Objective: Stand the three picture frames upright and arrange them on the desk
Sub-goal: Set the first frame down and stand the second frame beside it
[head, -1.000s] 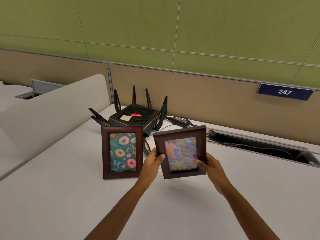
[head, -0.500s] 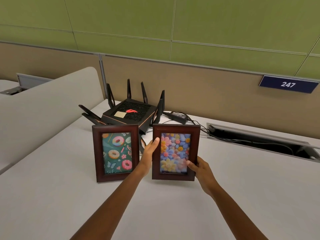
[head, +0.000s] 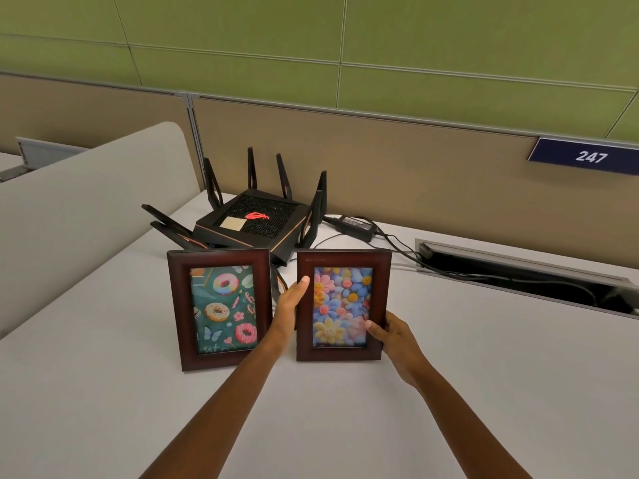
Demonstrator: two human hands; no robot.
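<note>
On the white desk [head: 103, 392], in front of the black router [head: 254, 221], the doughnut frame [head: 221, 307] stands alone. Just beside it the flower frame [head: 342, 305], tilted a second ago, now sits upright. The left hand [head: 288, 305] and right hand [head: 390, 331] clasp its sides, likely steadying it. No third frame shows.

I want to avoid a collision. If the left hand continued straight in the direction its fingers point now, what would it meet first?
Probably the router. The left hand points up and away between the two frames, gripping the flower frame. Cables behind may come first; depth is unclear.
</note>
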